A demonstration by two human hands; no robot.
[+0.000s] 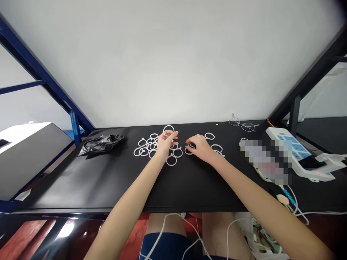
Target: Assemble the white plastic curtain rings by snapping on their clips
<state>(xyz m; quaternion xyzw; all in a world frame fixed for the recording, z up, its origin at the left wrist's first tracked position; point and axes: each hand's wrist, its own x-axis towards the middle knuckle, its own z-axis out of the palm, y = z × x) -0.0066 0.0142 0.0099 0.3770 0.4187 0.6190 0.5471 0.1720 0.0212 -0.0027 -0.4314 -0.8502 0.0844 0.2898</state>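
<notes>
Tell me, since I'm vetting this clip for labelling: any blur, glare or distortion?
Head view: wide-angle bending bows the blue metal frame and stretches the arms; a pixelated block masks something on the black tabletop; glare on the glossy floor; white plastic rings stay sharp.

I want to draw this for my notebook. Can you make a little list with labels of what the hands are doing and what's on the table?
Left hand: holds up one white ring in its fingers
Right hand: rests on the rings scattered on the table
Table: black
Left side: crumpled black bag
Back right: eyeglasses
Far right: white power strip
</notes>
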